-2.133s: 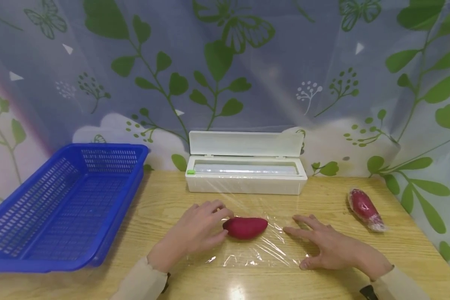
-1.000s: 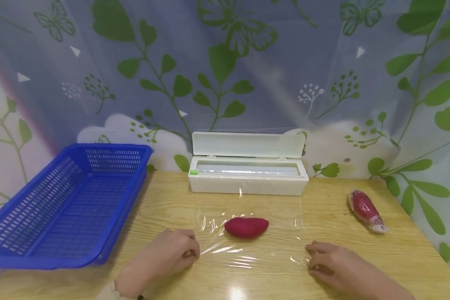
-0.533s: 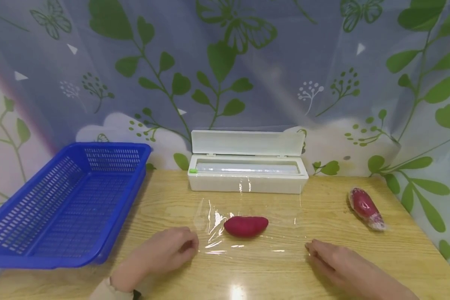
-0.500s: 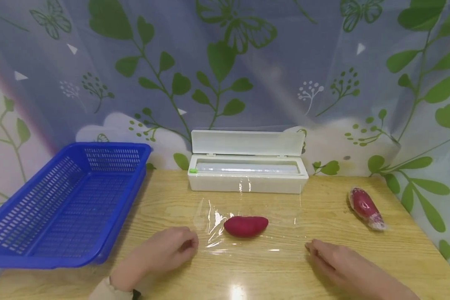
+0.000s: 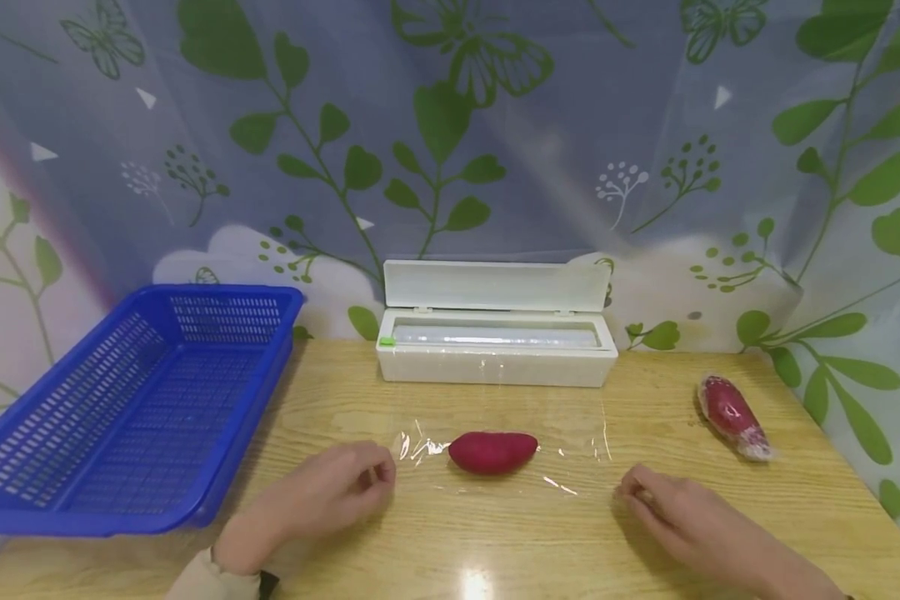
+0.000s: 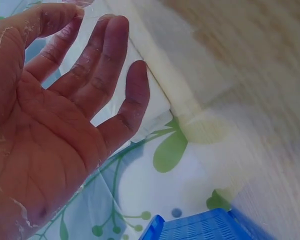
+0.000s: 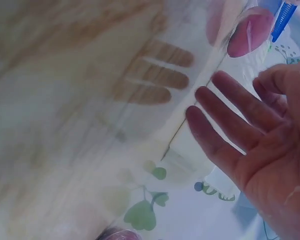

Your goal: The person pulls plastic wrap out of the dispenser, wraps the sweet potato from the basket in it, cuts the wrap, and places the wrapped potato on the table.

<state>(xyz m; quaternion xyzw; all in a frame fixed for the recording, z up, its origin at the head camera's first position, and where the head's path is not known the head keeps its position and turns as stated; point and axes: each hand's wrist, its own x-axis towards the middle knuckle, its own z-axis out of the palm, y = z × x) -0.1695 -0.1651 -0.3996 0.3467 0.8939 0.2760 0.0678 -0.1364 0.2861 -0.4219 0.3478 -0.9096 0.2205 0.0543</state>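
A dark red sweet potato (image 5: 492,452) lies on a clear sheet of plastic wrap (image 5: 562,485) running out from the white dispenser box (image 5: 495,368). To its left, my left hand (image 5: 330,492) pinches the sheet's near left corner. In the left wrist view, the thumb and index finger of this hand (image 6: 55,115) meet at a bit of film, other fingers spread. At the near right corner, my right hand (image 5: 693,521) pinches the wrap between thumb and index finger. The right wrist view shows three extended fingers (image 7: 240,115) and the sweet potato (image 7: 250,32) beyond.
Behind the sweet potato, the dispenser's lid (image 5: 495,285) stands raised over a film roll (image 5: 495,336). A blue plastic basket (image 5: 258,425) stands at the left. A film-wrapped sweet potato (image 5: 733,415) lies at the right. A leaf-patterned cloth (image 5: 540,183) hangs behind the table.
My left hand has left the sweet potato and my right hand has shifted right; both have gone to the wrap's near corners. Lately, the wrap's near edge has moved toward the sweet potato.
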